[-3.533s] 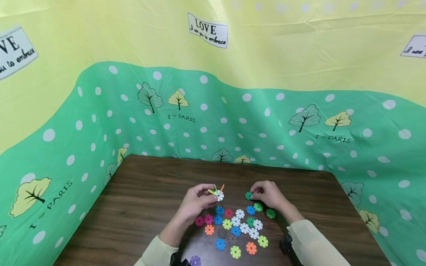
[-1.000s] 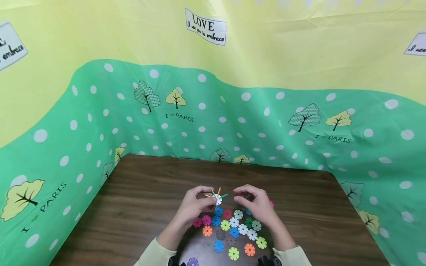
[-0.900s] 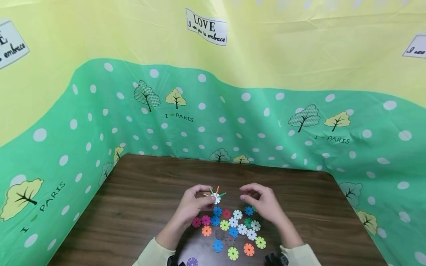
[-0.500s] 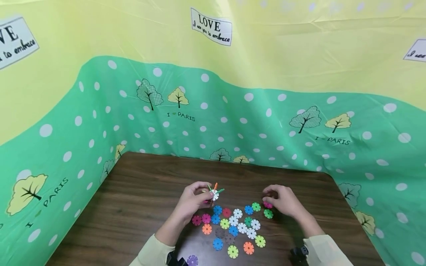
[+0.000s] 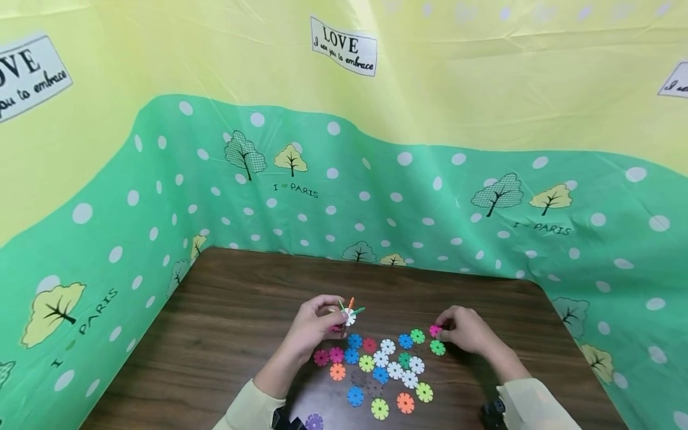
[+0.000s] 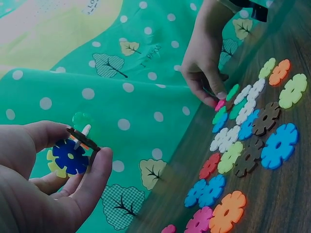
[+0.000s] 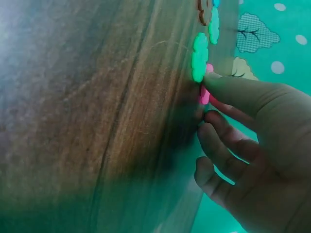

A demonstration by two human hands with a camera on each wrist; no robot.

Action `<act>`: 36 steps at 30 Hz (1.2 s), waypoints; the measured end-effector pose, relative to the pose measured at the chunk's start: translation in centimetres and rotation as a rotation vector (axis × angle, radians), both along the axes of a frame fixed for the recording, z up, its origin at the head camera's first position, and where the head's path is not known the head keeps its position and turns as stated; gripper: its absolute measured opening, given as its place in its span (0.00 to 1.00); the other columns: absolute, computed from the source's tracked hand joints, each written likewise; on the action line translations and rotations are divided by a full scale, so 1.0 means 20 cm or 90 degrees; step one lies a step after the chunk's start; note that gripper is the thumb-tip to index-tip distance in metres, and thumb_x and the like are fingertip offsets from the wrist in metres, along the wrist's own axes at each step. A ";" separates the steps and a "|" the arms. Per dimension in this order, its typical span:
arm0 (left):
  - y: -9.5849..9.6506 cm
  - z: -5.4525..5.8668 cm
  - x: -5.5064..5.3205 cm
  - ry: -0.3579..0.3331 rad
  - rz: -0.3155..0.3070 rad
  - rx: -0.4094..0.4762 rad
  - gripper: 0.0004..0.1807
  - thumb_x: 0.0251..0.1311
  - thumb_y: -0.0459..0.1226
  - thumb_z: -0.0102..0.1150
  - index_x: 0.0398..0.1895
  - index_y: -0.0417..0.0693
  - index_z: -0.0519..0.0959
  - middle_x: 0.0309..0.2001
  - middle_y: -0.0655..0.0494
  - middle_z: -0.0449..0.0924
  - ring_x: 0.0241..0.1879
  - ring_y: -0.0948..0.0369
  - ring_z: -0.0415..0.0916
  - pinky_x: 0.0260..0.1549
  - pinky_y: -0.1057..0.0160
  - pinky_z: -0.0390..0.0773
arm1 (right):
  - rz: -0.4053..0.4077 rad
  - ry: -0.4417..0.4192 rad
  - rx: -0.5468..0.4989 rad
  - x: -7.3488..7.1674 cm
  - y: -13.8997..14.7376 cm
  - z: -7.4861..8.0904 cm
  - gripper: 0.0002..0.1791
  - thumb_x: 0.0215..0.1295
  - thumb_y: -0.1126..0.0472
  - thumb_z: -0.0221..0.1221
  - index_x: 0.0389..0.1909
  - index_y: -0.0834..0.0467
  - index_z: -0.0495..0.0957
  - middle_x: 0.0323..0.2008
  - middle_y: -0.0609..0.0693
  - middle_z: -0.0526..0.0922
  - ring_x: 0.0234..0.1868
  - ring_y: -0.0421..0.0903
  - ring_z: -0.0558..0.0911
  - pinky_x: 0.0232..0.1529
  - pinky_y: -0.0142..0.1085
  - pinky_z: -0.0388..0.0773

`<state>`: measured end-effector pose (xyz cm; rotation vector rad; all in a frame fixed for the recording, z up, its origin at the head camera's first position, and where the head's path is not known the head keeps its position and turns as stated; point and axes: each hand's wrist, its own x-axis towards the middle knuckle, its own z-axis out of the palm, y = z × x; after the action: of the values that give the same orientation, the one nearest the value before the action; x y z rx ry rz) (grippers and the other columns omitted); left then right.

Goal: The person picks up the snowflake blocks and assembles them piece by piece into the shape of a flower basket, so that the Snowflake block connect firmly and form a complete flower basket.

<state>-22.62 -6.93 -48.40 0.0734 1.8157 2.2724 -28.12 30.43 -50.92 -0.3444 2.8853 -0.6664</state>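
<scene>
My left hand holds up a cluster of slotted flower-shaped plastic discs, with a white one facing the head camera and orange and green ones standing out from its edge. In the left wrist view a blue disc and a yellow disc also belong to this cluster; the fingers hide part of it. Over at the right end of the scattered discs, my right hand pinches a pink disc between thumb and finger, low at the tabletop. A green disc lies right beside it.
Several loose discs lie flat between the hands and nearer the body, among them white, orange, blue and yellow-green ones. A purple disc is at the near edge. Patterned cloth surrounds the wooden table.
A green disc, earlier pinched in my right hand, now appears on the cluster. That hand has since moved right, away from the cluster, and taken hold of the pink disc. My left hand stays nearly in place.
</scene>
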 end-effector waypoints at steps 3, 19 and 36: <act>0.00 0.00 0.00 0.003 0.004 -0.004 0.23 0.63 0.32 0.67 0.59 0.33 0.75 0.37 0.51 0.80 0.34 0.52 0.85 0.40 0.48 0.88 | -0.002 -0.018 -0.026 -0.02 0.02 -0.01 0.09 0.55 0.64 0.75 0.34 0.56 0.84 0.33 0.48 0.82 0.34 0.45 0.76 0.33 0.39 0.76; 0.05 -0.03 0.02 0.006 0.008 -0.005 0.22 0.63 0.32 0.67 0.58 0.34 0.75 0.37 0.51 0.81 0.34 0.55 0.85 0.39 0.51 0.88 | 0.023 0.045 -0.177 -0.03 -0.05 0.02 0.05 0.64 0.62 0.71 0.38 0.50 0.85 0.32 0.43 0.86 0.34 0.43 0.80 0.35 0.33 0.80; 0.09 -0.07 0.03 -0.006 0.028 0.034 0.26 0.62 0.32 0.69 0.62 0.36 0.74 0.36 0.52 0.82 0.39 0.57 0.86 0.49 0.46 0.85 | 0.067 0.107 -0.512 0.14 -0.51 0.05 0.03 0.65 0.62 0.69 0.38 0.54 0.86 0.35 0.51 0.90 0.29 0.52 0.83 0.30 0.35 0.81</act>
<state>-22.04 -5.14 -49.73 0.0314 1.7702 2.3472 -25.29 20.27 -49.97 -0.6588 2.5666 -1.8287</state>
